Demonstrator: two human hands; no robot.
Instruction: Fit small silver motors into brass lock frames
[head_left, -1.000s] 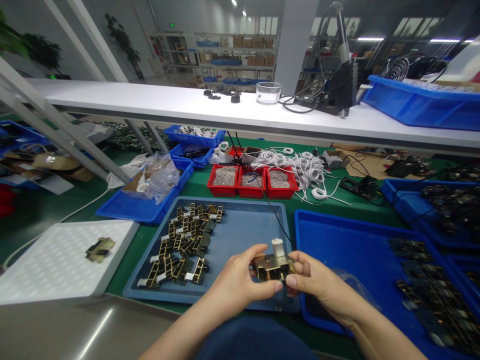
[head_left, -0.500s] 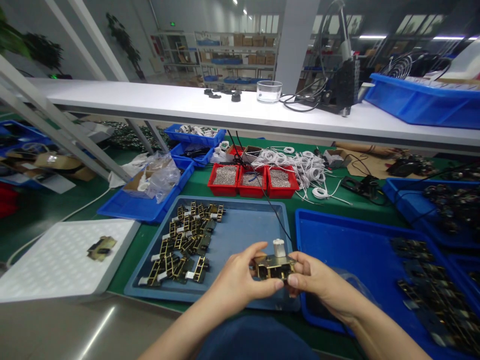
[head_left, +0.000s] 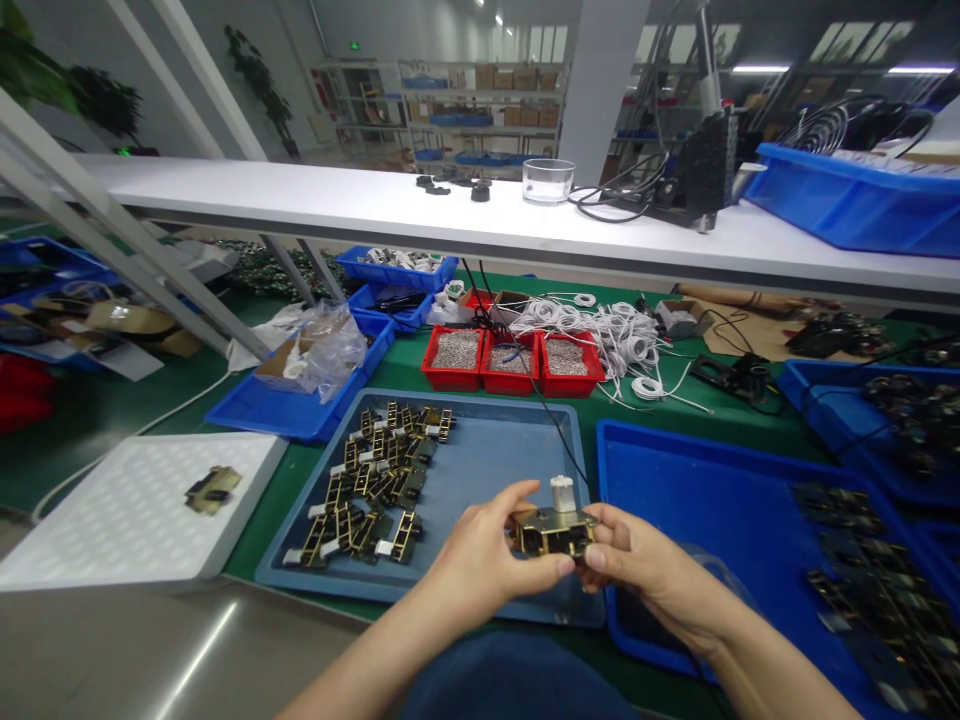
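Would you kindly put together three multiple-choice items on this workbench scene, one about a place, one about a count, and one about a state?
1. Where do the loose brass-coloured frames lie?
A. in the grey-blue tray
B. in the red bins
C. on the white shelf

2. How many red bins stand side by side?
A. one
B. three
C. five

3. How is the brass part with the white block held?
A. lying on the white pad
B. in one hand only
C. between both hands

Answers:
1. A: the brass-coloured frames are heaped in the grey-blue tray.
2. B: three red bins sit in a row.
3. C: the left hand and right hand pinch the brass part from either side.
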